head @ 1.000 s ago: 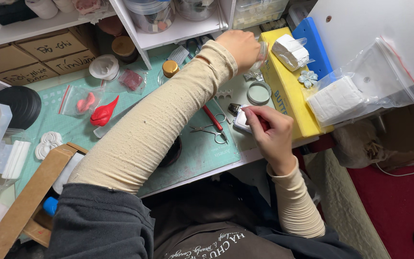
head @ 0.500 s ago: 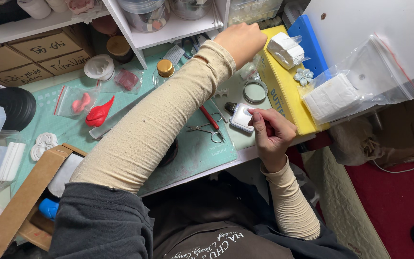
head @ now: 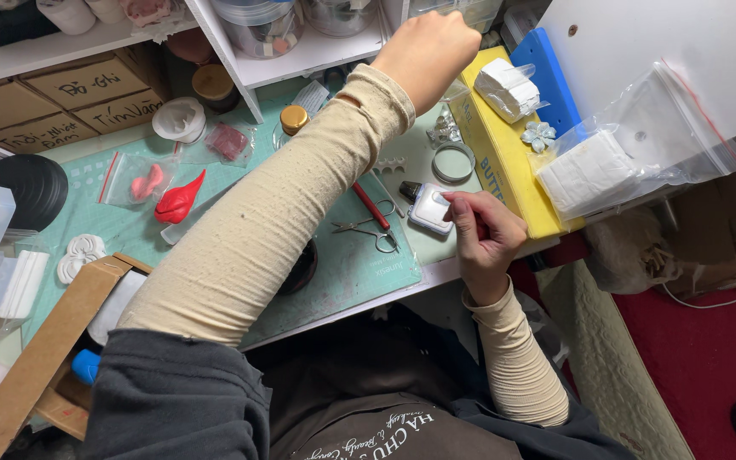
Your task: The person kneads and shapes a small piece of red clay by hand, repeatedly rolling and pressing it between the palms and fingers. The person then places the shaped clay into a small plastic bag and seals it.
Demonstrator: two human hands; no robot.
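Worktable layout, hands at centre

The right hand is touching a small square case lying on the mat; scissors are lying at its nine o'clock, a ring at twelve, the left hand reaching beyond.

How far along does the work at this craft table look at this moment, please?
Finished-looking pieces lie about: a white flower-shaped cast and a red moulded piece on the green cutting mat. In hand: the right hand grips a small white block, while the left hand reaches up toward the shelf. The small scissors lie unused; what remains cannot be told.
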